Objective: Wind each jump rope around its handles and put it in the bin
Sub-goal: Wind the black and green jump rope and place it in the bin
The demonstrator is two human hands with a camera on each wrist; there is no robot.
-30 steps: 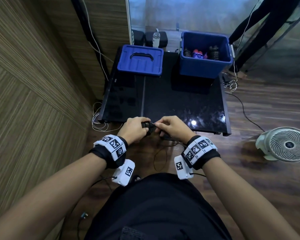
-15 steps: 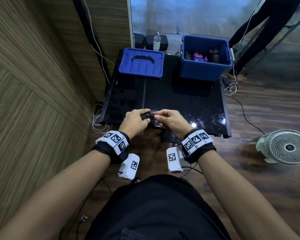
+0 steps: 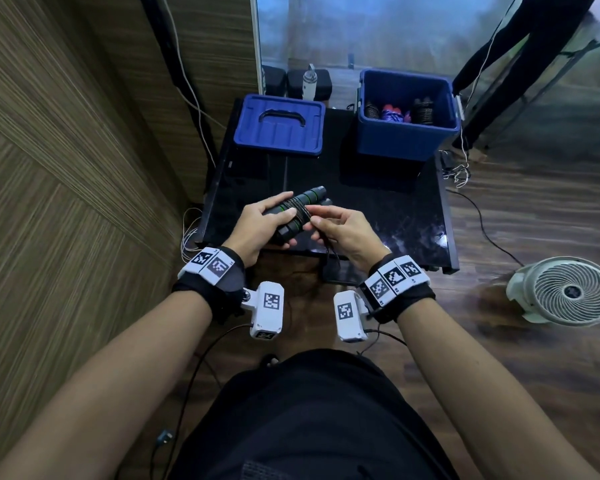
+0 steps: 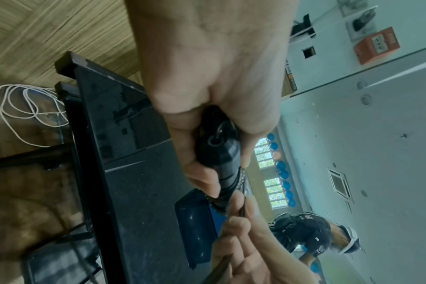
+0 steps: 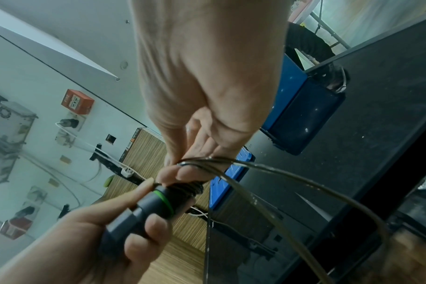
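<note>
My left hand (image 3: 264, 223) grips a pair of black jump rope handles (image 3: 300, 209) with green rings, held side by side above the near edge of the black table (image 3: 395, 216). Thin black rope is wound several turns round their middle. My right hand (image 3: 340, 226) pinches the loose rope (image 5: 255, 184) close to the winding; its slack hangs down past the table edge. The handles (image 4: 221, 159) fill my left palm in the left wrist view. The open blue bin (image 3: 407, 136) stands at the table's back right and holds several wound ropes (image 3: 395, 112).
The bin's blue lid (image 3: 279, 124) lies at the back left of the table. A wood-panelled wall runs along the left. A white floor fan (image 3: 565, 291) sits on the floor to the right. Cables trail by the table's corners. Someone's dark-clothed legs (image 3: 520, 39) are beyond the bin.
Both hands have risen and moved forward from below the table edge to above it. The handles have turned so their length now shows, pointing away to the right.
</note>
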